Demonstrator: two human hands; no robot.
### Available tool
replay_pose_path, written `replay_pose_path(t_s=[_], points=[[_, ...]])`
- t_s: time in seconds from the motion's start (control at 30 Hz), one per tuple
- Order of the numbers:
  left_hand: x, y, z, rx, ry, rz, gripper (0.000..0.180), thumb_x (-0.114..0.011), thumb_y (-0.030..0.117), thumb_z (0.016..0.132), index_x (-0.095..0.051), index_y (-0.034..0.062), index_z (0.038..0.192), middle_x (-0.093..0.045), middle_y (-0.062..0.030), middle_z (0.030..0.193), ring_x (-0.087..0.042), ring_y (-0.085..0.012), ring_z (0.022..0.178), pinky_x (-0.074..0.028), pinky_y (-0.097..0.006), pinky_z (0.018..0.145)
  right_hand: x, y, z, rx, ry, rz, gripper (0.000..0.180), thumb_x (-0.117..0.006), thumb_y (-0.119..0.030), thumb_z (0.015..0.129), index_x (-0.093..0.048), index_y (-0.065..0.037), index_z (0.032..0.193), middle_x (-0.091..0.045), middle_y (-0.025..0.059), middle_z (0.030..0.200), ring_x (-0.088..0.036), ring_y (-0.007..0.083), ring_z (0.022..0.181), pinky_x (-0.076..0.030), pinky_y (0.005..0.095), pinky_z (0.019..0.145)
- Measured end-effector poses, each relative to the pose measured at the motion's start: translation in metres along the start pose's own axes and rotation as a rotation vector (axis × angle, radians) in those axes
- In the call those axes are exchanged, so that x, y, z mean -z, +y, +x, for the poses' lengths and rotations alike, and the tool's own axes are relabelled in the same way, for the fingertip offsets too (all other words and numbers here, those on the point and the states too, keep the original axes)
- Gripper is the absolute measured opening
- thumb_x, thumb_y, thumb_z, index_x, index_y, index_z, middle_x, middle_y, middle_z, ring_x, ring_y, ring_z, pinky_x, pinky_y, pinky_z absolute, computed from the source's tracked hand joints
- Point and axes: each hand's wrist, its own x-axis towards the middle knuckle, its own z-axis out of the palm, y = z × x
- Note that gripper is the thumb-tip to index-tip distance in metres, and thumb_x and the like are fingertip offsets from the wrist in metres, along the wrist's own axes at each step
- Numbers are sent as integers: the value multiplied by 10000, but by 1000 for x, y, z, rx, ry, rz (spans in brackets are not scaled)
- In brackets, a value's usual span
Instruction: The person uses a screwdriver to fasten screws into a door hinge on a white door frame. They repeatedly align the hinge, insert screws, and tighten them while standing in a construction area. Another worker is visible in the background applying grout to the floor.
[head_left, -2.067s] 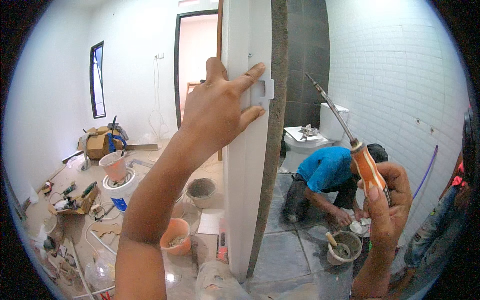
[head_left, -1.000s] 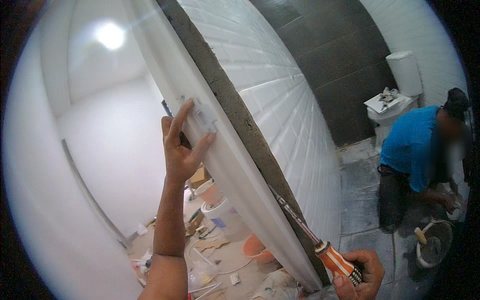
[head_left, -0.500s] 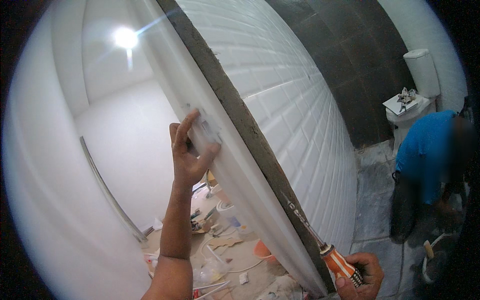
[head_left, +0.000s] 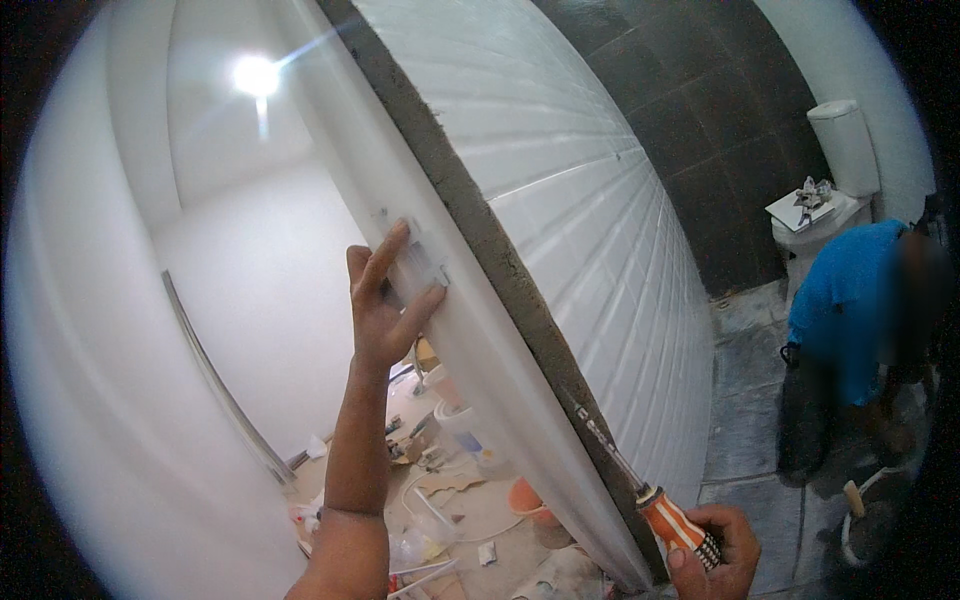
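Note:
My left hand (head_left: 385,310) is raised to the white door jamb (head_left: 510,390). Its index fingertip and thumb press on both ends of a small light strike plate (head_left: 418,258), holding it against the jamb; part of the plate is covered by the fingers. Lower right, my right hand (head_left: 722,555) is closed round the orange-and-white handle of a screwdriver (head_left: 672,522). The screwdriver's shaft points up and left, across the grey mortar strip beside the jamb, with its tip apart from the plate.
White tiled wall (head_left: 580,210) runs right of the jamb. A co-worker in a blue shirt (head_left: 845,275) bends over the grey floor, near a toilet (head_left: 842,150) with a white board on it. Beyond the jamb, buckets (head_left: 463,432), an orange bowl (head_left: 528,500) and scraps litter the floor.
Both hands stay nearly where they were. The screwdriver and right hand have shifted slightly left, while the left hand appears marginally further right in the picture.

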Motion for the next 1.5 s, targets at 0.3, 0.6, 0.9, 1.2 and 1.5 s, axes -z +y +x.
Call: replay_pose_path(t_s=[0.3, 0.6, 0.9, 1.2, 1.5], points=[[2, 27, 13, 143, -76, -25, 696, -823, 344, 745, -565, 163, 1365, -438, -87, 968, -535, -226, 896, -548, -376, 810, -19, -58, 28, 395, 150, -377, 298, -628, -229, 844, -599, -2, 1035, -601, 96, 931, -570, 165, 836, -449, 316, 791], [2, 62, 14, 257, -155, 215, 679, -809, 348, 737, -562, 280, 1366, -490, -142, 951, -610, -275, 813, -547, -399, 744, -50, -125, 38, 574, 253, -728, 262, -592, -170, 859, -592, 10, 1050, -579, 81, 899, -531, 127, 809, -429, 297, 773], [0, 53, 23, 125, -118, 230, 662, -839, 351, 668, -622, 286, 1290, -536, -99, 958, -643, -272, 811, -550, -416, 730, -70, -169, 36, 844, 290, -1002, 262, -651, -102, 815, -609, 13, 1047, -636, 135, 928, -609, 224, 823, -473, 322, 794], [10, 58, 30, -24, -45, 190, 494, -808, 324, 749, -679, 146, 1191, -615, -107, 884, -615, -243, 792, -538, -352, 750, -93, -201, 33, 1045, 250, -1581, 282, -595, -73, 917, -585, 17, 1185, -624, 106, 1022, -590, 151, 923, -462, 279, 837], [18, 70, 25, -29, -67, 142, 495, -828, 213, 743, -671, 32, 1175, -671, -148, 950, -613, -233, 852, -533, -370, 827, -110, -205, 42, 1116, 202, -1747, 284, -605, -66, 906, -591, 16, 1178, -627, 111, 1027, -593, 164, 933, -463, 287, 845]])
